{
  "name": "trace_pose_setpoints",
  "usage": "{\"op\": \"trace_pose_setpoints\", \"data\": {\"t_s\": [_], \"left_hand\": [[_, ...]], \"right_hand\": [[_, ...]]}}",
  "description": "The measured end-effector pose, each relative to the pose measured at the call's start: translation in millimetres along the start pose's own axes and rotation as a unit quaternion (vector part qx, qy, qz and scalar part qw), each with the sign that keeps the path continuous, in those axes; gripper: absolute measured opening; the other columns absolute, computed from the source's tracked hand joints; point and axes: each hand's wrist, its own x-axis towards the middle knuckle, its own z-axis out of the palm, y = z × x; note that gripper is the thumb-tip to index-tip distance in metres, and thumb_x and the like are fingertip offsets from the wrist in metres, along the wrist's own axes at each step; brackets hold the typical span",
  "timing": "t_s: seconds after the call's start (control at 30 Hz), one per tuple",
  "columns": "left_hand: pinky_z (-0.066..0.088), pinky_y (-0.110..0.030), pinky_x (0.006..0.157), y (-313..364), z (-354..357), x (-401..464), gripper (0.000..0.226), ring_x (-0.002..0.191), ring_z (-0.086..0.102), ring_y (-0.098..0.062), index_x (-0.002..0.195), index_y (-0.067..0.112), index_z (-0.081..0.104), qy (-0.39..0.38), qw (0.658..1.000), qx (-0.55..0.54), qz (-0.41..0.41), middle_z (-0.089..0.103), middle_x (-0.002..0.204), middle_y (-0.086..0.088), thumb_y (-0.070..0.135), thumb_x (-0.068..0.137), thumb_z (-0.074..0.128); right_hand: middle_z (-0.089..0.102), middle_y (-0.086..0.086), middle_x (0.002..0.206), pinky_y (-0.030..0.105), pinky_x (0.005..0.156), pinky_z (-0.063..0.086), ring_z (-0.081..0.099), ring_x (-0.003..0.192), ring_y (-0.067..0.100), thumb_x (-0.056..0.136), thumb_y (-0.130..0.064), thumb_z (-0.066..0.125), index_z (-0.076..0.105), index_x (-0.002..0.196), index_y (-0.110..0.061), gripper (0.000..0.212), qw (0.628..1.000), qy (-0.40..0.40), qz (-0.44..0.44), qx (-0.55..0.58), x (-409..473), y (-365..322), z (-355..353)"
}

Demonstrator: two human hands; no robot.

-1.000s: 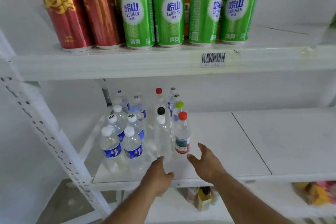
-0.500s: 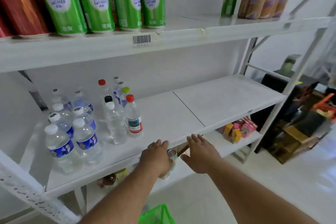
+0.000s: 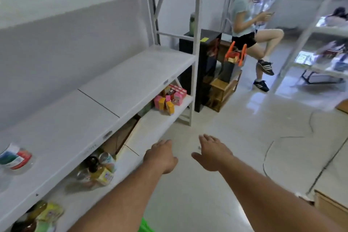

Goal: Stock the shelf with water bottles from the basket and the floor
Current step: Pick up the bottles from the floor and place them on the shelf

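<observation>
Both hands now off the flat white shelf (image 3: 116, 88); left hand (image 3: 162, 157), right hand (image 3: 211, 154) (fingers relaxed, empty).

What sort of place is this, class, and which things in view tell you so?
Probably a small shop or its stockroom: long white shelving with label holders on its edges, small packaged goods on the lower shelf, and a green basket on the floor.

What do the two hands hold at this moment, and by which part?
Nothing is held. The left hand and the right hand both reach forward over the floor, with nothing between the fingers.
</observation>
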Motion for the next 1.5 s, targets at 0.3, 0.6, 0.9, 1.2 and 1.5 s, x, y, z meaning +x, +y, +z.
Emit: {"op": "trace_pose_setpoints", "data": {"t_s": [0.3,0.6,0.9,1.2,1.5], "left_hand": [[0.036,-0.04,0.107,150.4,32.5,61.0,0.075,0.137,0.036,-0.026,0.152,0.027,0.022,-0.052,0.998,-0.018,0.015,0.03,0.156,0.002,0.048,0.087,0.054],[0.037,-0.039,0.105,209.9,32.3,136.4,0.076,0.137,0.036,-0.025,0.152,0.028,0.022,-0.065,0.998,-0.022,0.004,0.03,0.156,0.003,0.049,0.087,0.054],[0.041,-0.04,0.099,209.8,24.1,274.9,0.072,0.131,0.043,-0.027,0.149,0.027,0.028,-0.067,0.993,-0.09,-0.04,0.036,0.152,0.0,0.047,0.086,0.056],[0.044,-0.041,0.097,208.0,-21.5,386.4,0.072,0.128,0.046,-0.029,0.148,0.024,0.028,-0.064,0.986,-0.131,-0.085,0.04,0.148,-0.003,0.047,0.087,0.056],[0.047,-0.041,0.096,193.9,-39.7,456.4,0.072,0.127,0.049,-0.029,0.147,0.024,0.03,-0.044,0.961,-0.2,-0.187,0.042,0.148,-0.004,0.047,0.085,0.058]], "right_hand": [[0.032,0.002,0.156,0.041,0.108,0.037,0.034,0.14,0.026,0.091,-0.059,0.047,0.029,0.149,-0.017,0.074,0.996,-0.034,0.062,0.045,3.5,162.9,-15.4],[0.034,0.001,0.156,0.038,0.11,0.034,0.034,0.14,0.027,0.091,-0.058,0.048,0.024,0.152,-0.017,0.077,0.995,-0.049,0.063,0.065,62.2,233.8,-35.9],[0.042,0.005,0.149,0.041,0.103,0.041,0.042,0.132,0.029,0.091,-0.059,0.047,0.033,0.145,-0.016,0.07,0.994,-0.095,0.045,-0.006,198.0,267.4,-70.3],[0.045,0.006,0.146,0.041,0.101,0.043,0.044,0.13,0.029,0.093,-0.059,0.046,0.036,0.143,-0.014,0.068,0.99,-0.114,-0.035,-0.08,332.5,258.4,-125.5],[0.041,0.008,0.151,0.041,0.102,0.042,0.044,0.131,0.03,0.093,-0.06,0.044,0.027,0.151,-0.016,0.075,0.968,-0.161,-0.129,-0.141,448.3,252.3,-137.5]]}}
